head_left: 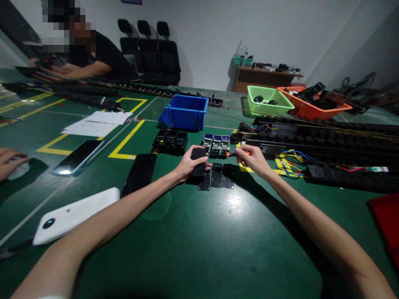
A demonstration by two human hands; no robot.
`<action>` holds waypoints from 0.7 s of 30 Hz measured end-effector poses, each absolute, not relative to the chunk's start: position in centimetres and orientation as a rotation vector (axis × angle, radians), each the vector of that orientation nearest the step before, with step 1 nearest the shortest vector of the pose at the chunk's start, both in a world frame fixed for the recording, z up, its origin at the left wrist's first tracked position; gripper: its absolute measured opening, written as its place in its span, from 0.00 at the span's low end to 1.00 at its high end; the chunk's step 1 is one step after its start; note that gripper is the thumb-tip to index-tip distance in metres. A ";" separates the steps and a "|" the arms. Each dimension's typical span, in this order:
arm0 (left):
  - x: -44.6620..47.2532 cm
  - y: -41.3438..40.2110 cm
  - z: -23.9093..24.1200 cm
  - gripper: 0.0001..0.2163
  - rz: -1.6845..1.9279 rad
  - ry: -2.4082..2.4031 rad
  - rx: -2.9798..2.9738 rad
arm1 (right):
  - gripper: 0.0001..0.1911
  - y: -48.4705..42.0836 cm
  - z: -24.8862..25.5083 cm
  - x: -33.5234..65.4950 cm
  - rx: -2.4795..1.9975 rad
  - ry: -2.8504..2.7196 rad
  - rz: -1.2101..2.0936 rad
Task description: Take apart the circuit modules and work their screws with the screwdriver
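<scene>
Left hand (187,165) is at the centre of the frame, its grip wrapped around a small black casing (198,161), low over the green counter (193,232). I can't tell whether the casing touches the surface. Right hand (252,160) is just beside it, grip pinching a thin orange tool (232,154) that points left toward the casing. Three flat black plates (217,176) lie in a row right under the hands. Just above them sits a cluster of small circuit boards (217,143). A black phone (139,173) lies left of centre and a white device (75,216) at lower left. A blue bin (183,111) stands at upper centre. Another person's hand (8,160) rests at the left edge.
</scene>
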State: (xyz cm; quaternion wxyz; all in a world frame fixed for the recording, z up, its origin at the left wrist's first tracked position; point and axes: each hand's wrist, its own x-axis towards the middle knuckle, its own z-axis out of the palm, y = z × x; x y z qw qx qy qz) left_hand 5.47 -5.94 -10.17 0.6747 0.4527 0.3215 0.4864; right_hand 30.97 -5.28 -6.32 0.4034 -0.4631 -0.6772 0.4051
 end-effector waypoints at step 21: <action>5.4 -6.0 -10.2 0.24 1.102 0.717 1.028 | 0.17 -4.9 -6.5 31.7 -0.986 -1.850 0.929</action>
